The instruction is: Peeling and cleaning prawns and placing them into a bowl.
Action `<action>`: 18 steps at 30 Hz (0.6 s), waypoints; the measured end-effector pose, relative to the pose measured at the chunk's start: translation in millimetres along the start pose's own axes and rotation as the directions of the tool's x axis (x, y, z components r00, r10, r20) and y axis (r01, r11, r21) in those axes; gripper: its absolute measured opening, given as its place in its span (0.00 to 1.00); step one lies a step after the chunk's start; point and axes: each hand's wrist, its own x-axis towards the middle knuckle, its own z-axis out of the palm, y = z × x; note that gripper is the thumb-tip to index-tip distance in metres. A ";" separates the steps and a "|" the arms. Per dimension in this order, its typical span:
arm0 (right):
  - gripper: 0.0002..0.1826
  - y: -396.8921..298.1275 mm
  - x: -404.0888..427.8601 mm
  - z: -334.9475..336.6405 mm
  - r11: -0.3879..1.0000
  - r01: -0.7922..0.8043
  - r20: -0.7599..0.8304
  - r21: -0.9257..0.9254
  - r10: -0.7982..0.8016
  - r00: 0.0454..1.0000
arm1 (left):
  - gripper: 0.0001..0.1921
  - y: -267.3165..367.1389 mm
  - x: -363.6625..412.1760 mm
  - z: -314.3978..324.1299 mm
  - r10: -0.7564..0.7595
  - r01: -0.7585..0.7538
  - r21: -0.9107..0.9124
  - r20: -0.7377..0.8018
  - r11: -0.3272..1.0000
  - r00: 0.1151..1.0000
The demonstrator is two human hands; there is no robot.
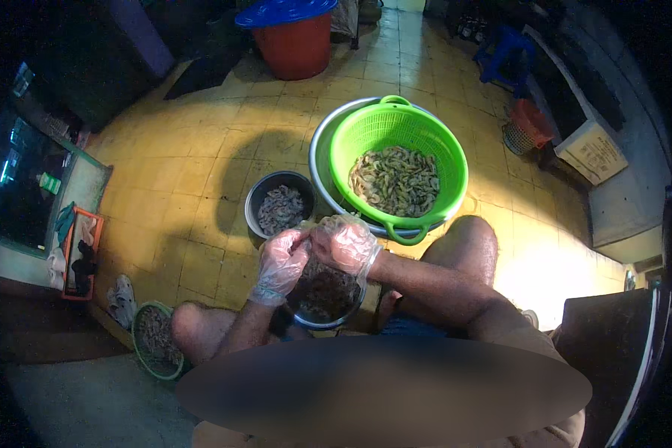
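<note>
Both hands wear thin clear plastic gloves and meet fingertip to fingertip. My left hand point(281, 260) and my right hand point(344, 243) pinch a small greyish thing, apparently a shrimp, mostly hidden by the fingers. Directly beneath them is a metal-rimmed bowl point(362, 297) with dark, wet scraps, partly covered by the hands. Pale, peeled-looking shrimp point(280, 208) lie in a dark round bowl point(251, 193) just beyond my left hand. Past my right hand, a bright green plastic colander point(452, 151) holds a heap of whole shrimp point(397, 180). It rests in a wide metal basin point(320, 151).
At my left knee is a green basket point(140, 358) of shrimp-like pieces, near pale clogs point(123, 299). A red tub with a blue lid point(294, 42) stands ahead on yellow floor tiles point(162, 173). Orange baskets point(529, 126) and a cardboard box point(592, 152) are to the right.
</note>
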 end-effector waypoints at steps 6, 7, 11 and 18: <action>0.07 0.9 2.8 -2.2 0.970 -0.186 0.011 0.159 0.186 0.982 | 0.11 -2.1 -1.8 -2.9 0.071 -0.066 0.130 -0.040 0.989 0.997; 0.08 2.3 5.3 -4.5 0.927 -0.288 0.075 0.239 0.279 0.958 | 0.11 -1.0 -0.6 -3.5 0.068 -0.060 0.135 -0.052 0.989 0.996; 0.09 6.0 10.5 -1.6 0.861 -0.380 0.059 0.337 0.384 0.922 | 0.12 -5.5 6.5 -9.4 0.063 -0.066 -0.026 -0.088 0.998 0.994; 0.10 11.7 6.7 6.4 0.849 -0.446 0.132 0.284 0.426 0.895 | 0.08 -11.9 10.6 -14.2 0.077 -0.073 0.041 -0.121 0.996 0.990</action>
